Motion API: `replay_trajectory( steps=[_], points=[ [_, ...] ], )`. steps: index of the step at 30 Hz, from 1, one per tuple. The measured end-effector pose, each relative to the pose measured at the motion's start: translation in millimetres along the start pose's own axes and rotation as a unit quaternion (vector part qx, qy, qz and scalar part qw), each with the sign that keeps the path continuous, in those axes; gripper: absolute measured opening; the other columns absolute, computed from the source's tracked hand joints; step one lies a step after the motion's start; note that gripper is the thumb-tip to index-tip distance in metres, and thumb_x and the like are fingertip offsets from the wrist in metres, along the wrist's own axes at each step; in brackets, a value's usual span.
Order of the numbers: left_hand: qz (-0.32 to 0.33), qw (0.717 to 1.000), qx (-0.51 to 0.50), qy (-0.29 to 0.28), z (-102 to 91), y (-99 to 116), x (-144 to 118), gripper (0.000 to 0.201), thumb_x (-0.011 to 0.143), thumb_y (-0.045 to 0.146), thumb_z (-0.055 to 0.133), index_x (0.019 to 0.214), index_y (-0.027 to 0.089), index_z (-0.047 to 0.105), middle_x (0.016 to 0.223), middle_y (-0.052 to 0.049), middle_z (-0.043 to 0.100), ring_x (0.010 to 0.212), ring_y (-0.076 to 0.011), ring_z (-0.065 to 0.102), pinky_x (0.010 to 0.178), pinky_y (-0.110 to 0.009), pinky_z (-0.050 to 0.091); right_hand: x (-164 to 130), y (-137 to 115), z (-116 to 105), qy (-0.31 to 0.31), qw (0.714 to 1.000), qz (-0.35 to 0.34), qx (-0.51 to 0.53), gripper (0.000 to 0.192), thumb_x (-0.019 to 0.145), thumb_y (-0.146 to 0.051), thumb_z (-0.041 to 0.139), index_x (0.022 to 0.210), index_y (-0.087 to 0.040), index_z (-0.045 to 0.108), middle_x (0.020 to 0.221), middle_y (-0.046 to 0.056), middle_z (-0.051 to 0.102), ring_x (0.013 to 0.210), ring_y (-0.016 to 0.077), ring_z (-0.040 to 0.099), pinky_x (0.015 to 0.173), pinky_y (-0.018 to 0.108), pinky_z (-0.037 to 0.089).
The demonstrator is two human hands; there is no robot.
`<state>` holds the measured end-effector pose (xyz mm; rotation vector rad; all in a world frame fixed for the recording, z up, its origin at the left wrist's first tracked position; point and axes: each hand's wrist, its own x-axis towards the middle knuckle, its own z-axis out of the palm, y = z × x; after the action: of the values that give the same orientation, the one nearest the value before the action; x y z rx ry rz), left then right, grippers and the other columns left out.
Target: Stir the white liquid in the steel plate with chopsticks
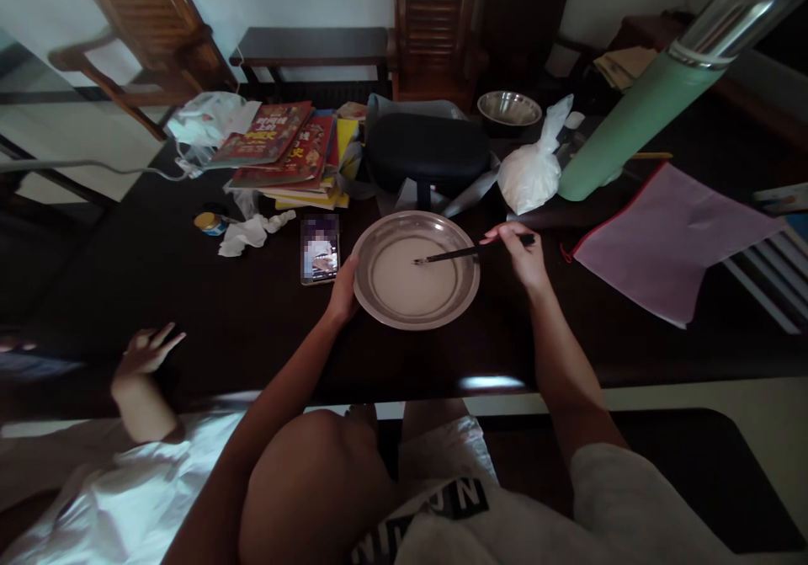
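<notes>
A round, shallow metal dish [360,284] sits in front of me on the dark table, with a pale, cloudy layer covering its bottom. My left hand [344,290] grips its left rim, the thumb on the edge and the other fingers mostly hidden. Between the fingers of my right hand [518,252] is a slim black pen-like stick [455,253]. It slants left across the dish's right rim, and its thin tip is over the middle of the pale layer. Whether that tip touches the surface I cannot tell.
A phone [320,249] lies left of the dish, near crumpled tissue [243,235] and a small jar [210,224]. Behind are books [278,140], a black case [427,151], a tied white bag [528,179] and a green flask [637,127]. Another person's hand [146,350] is at left.
</notes>
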<state>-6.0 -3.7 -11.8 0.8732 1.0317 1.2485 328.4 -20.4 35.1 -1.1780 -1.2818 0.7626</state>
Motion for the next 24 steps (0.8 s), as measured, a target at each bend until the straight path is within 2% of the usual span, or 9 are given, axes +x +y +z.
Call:
replay_trajectory(
  steps=[3, 6, 8, 11, 14, 17, 20, 22, 24],
  points=[
    [-0.002, 1.0, 0.005, -0.006, 0.4, 0, 0, 0.053, 0.077, 0.061, 0.083, 0.105, 0.017, 0.076, 0.115, -0.011, 0.082, 0.126, -0.0378, 0.07, 0.108, -0.044, 0.058, 0, 3, -3, 0.003, 1.0, 0.015, 0.021, 0.05, 0.086, -0.075, 0.072, 0.076, -0.027, 0.078, 0.062, -0.001, 0.075, 0.064, 0.0208, 0.077, 0.074, 0.038, 0.064],
    [-0.01, 1.0, -0.004, -0.004, 0.5, -1, 1, 0.053, 0.076, 0.061, 0.083, 0.105, 0.017, 0.075, 0.111, -0.01, 0.082, 0.125, -0.0382, 0.071, 0.106, -0.045, 0.059, -2, 2, 3, -0.076, 0.997, 0.018, 0.018, 0.048, 0.086, -0.074, 0.074, 0.077, -0.027, 0.08, 0.071, 0.001, 0.08, 0.073, 0.0214, 0.08, 0.076, 0.037, 0.064],
    [-0.014, 1.0, -0.007, 0.002, 0.2, -1, 1, 0.052, 0.077, 0.06, 0.083, 0.105, 0.017, 0.074, 0.107, -0.01, 0.082, 0.123, -0.0383, 0.071, 0.104, -0.044, 0.06, -3, 0, 7, -0.099, 0.995, 0.004, 0.004, 0.046, 0.086, -0.073, 0.074, 0.08, -0.027, 0.082, 0.08, 0.002, 0.084, 0.083, 0.022, 0.081, 0.083, 0.037, 0.064],
    [-0.009, 1.0, 0.001, -0.004, -0.5, -1, 1, 0.051, 0.077, 0.058, 0.083, 0.106, 0.017, 0.075, 0.111, -0.011, 0.082, 0.123, -0.0379, 0.071, 0.104, -0.044, 0.06, -1, 0, 4, -0.042, 0.999, -0.007, 0.001, 0.046, 0.085, -0.073, 0.075, 0.081, -0.028, 0.082, 0.082, 0.002, 0.084, 0.083, 0.022, 0.081, 0.084, 0.038, 0.064],
    [0.003, 1.0, 0.006, -0.016, -1.7, -1, 1, 0.053, 0.077, 0.059, 0.083, 0.108, 0.016, 0.076, 0.12, -0.012, 0.081, 0.124, -0.0376, 0.071, 0.106, -0.044, 0.059, 1, 3, -3, 0.014, 1.0, 0.006, 0.017, 0.049, 0.084, -0.076, 0.074, 0.077, -0.028, 0.08, 0.068, 0.0, 0.079, 0.069, 0.0217, 0.078, 0.076, 0.039, 0.065],
    [0.002, 1.0, 0.007, -0.014, -2.9, -2, 2, 0.054, 0.079, 0.061, 0.081, 0.109, 0.016, 0.076, 0.121, -0.013, 0.081, 0.124, -0.0372, 0.071, 0.107, -0.044, 0.058, 0, 4, -1, -0.04, 0.999, 0.025, 0.019, 0.05, 0.085, -0.076, 0.072, 0.076, -0.027, 0.079, 0.065, 0.0, 0.078, 0.066, 0.0211, 0.077, 0.073, 0.038, 0.064],
    [0.004, 1.0, 0.008, -0.011, -2.7, -2, 2, 0.055, 0.077, 0.061, 0.083, 0.107, 0.016, 0.076, 0.119, -0.013, 0.081, 0.125, -0.0369, 0.071, 0.108, -0.043, 0.058, -3, 2, 5, -0.102, 0.995, 0.018, 0.004, 0.047, 0.086, -0.073, 0.074, 0.08, -0.027, 0.081, 0.078, 0.001, 0.083, 0.079, 0.0212, 0.08, 0.08, 0.037, 0.064],
    [0.008, 1.0, 0.001, -0.012, -1.5, -2, 2, 0.053, 0.076, 0.061, 0.083, 0.104, 0.017, 0.076, 0.117, -0.012, 0.081, 0.126, -0.0374, 0.07, 0.108, -0.043, 0.058, -2, 0, 6, -0.086, 0.996, 0.0, -0.008, 0.047, 0.086, -0.073, 0.074, 0.081, -0.027, 0.082, 0.084, 0.002, 0.084, 0.084, 0.0214, 0.08, 0.083, 0.038, 0.064],
    [0.004, 1.0, -0.009, -0.015, -0.1, -1, 2, 0.051, 0.076, 0.06, 0.083, 0.103, 0.018, 0.076, 0.115, -0.012, 0.082, 0.125, -0.0381, 0.071, 0.107, -0.044, 0.059, 0, 1, 2, -0.033, 0.999, -0.01, -0.006, 0.047, 0.086, -0.073, 0.074, 0.079, -0.027, 0.081, 0.08, 0.001, 0.083, 0.08, 0.0212, 0.08, 0.081, 0.038, 0.064]
  ],
)
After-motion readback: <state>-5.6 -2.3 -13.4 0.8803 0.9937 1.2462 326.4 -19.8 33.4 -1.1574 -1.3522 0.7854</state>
